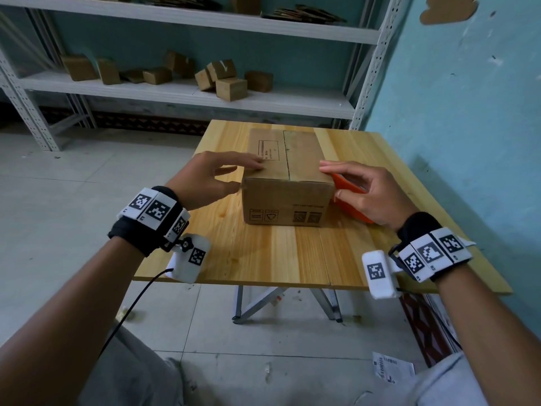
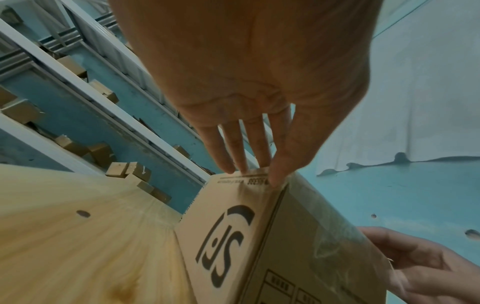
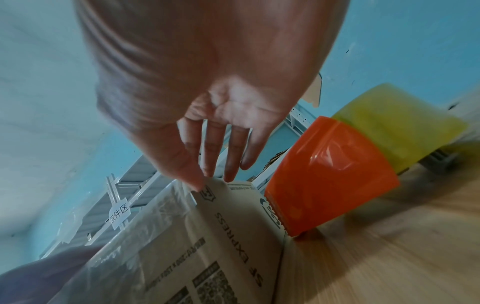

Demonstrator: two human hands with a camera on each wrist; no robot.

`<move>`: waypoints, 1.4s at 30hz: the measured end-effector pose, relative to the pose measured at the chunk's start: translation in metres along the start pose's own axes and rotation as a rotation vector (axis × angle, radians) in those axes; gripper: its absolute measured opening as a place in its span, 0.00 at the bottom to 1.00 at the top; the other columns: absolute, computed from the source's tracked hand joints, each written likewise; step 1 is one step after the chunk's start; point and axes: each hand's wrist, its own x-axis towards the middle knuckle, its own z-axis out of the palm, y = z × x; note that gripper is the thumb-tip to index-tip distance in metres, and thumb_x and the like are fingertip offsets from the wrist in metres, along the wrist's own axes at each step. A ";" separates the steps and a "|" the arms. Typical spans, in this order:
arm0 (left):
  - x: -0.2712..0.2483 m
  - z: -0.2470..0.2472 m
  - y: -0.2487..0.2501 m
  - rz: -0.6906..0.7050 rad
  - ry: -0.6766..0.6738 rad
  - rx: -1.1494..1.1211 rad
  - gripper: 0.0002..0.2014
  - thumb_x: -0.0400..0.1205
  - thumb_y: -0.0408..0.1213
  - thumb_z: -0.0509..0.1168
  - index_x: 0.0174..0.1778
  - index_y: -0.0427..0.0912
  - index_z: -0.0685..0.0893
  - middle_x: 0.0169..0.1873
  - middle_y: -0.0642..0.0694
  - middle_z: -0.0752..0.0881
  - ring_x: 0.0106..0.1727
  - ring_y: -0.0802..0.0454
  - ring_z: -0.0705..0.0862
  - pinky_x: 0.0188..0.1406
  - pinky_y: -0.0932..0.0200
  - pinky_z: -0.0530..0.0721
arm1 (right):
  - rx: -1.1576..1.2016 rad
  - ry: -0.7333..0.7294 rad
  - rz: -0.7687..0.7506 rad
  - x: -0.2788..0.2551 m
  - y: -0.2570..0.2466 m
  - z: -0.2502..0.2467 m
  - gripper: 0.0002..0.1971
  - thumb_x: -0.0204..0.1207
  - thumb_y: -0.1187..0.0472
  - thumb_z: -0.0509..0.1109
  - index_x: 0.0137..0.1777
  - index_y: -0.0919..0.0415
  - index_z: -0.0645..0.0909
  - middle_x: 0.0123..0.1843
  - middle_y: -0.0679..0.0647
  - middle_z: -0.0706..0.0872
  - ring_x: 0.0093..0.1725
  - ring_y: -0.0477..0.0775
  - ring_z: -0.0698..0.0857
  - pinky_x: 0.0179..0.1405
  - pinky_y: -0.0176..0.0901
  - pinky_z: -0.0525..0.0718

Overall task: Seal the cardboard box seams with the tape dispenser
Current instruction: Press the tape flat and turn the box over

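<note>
A closed brown cardboard box (image 1: 288, 183) (image 2: 272, 236) (image 3: 202, 236) with printed marks stands on the wooden table (image 1: 278, 253); its flaps meet in a seam down the middle of the top. My left hand (image 1: 210, 175) (image 2: 249, 102) lies with straight fingers on the box's left top edge. My right hand (image 1: 363, 190) (image 3: 207, 102) touches the right top edge, fingers straight. An orange tape dispenser (image 1: 349, 197) (image 3: 330, 174) with a yellowish tape roll (image 3: 397, 123) sits on the table against the box's right side, under my right hand. Neither hand holds it.
White metal shelves (image 1: 187, 92) with several small cardboard boxes stand behind the table. A blue wall (image 1: 468, 112) runs close along the table's right side. The table's front edge (image 1: 263, 284) is near my wrists; tiled floor lies to the left.
</note>
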 end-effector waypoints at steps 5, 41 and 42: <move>0.000 -0.002 -0.002 -0.008 -0.043 -0.020 0.24 0.78 0.28 0.69 0.69 0.52 0.81 0.71 0.61 0.77 0.76 0.67 0.67 0.72 0.64 0.68 | 0.024 -0.014 -0.005 0.000 0.002 -0.001 0.22 0.78 0.68 0.73 0.71 0.53 0.82 0.74 0.42 0.81 0.76 0.39 0.74 0.78 0.51 0.72; 0.003 0.001 -0.005 0.044 0.051 0.141 0.22 0.73 0.43 0.72 0.64 0.50 0.84 0.67 0.59 0.81 0.71 0.65 0.75 0.70 0.64 0.75 | 0.017 -0.130 0.006 0.000 0.005 -0.013 0.25 0.76 0.62 0.76 0.73 0.50 0.79 0.76 0.39 0.78 0.77 0.38 0.72 0.79 0.52 0.72; 0.003 0.001 -0.005 0.044 0.051 0.142 0.22 0.73 0.43 0.72 0.64 0.50 0.84 0.67 0.59 0.81 0.71 0.65 0.75 0.70 0.64 0.75 | 0.016 -0.131 0.008 0.000 0.004 -0.013 0.25 0.76 0.62 0.76 0.73 0.49 0.79 0.76 0.39 0.78 0.77 0.38 0.72 0.79 0.52 0.72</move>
